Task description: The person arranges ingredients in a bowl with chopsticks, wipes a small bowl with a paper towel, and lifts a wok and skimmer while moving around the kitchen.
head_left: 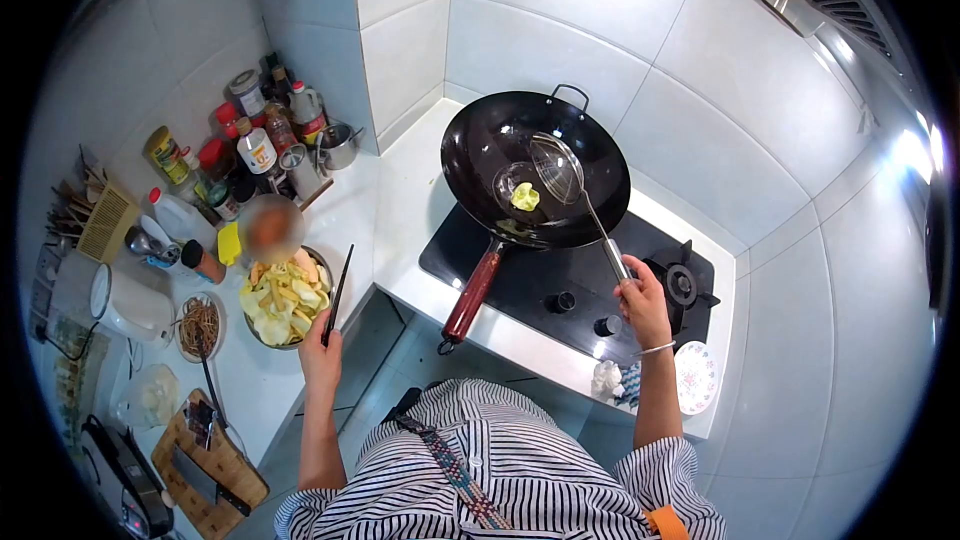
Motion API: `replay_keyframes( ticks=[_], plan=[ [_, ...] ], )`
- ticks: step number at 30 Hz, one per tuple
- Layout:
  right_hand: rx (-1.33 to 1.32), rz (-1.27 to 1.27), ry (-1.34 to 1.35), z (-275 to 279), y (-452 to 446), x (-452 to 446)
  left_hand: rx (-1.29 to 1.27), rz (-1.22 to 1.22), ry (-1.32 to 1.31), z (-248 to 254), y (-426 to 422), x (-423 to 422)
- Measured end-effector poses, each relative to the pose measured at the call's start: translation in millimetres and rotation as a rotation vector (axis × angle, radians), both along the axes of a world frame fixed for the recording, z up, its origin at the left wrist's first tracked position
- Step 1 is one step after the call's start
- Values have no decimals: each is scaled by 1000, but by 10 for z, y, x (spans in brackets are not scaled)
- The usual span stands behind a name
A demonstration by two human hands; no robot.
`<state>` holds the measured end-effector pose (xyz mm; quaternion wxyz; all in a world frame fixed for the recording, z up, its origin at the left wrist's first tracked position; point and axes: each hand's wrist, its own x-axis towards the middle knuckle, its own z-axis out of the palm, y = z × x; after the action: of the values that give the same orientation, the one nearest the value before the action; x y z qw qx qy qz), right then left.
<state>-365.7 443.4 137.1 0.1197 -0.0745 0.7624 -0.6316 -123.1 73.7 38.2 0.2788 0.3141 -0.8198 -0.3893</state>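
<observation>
My right hand (643, 302) is closed round the handle of a wire-mesh skimmer (557, 168), whose round head is over the black wok (470, 135). One pale yellow-green piece of food (525, 197) lies in the shiny liquid at the wok's bottom. The wok's wooden handle (472, 295) points towards me. Dark chopsticks (341, 290) stick up from my left hand (321, 355), which is closed on them beside a metal bowl (327, 275). That bowl is full of yellowish sliced pieces (275, 305); whether my fingers touch its rim, I cannot tell.
A black gas hob (560, 280) carries the wok, with a bare burner (681, 285) on the right. A patterned plate (696, 377) sits at the counter's right. Bottles (257, 148) crowd the left wall. A cleaver (195, 472) lies on a chopping board (245, 485).
</observation>
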Motion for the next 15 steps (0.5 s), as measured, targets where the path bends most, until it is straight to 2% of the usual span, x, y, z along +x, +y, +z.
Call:
replay_keyframes(
  ticks=[15],
  plan=[
    [-26,-3,0,-8,-29,-1,136,4,-41,173,60,-30]
  ],
)
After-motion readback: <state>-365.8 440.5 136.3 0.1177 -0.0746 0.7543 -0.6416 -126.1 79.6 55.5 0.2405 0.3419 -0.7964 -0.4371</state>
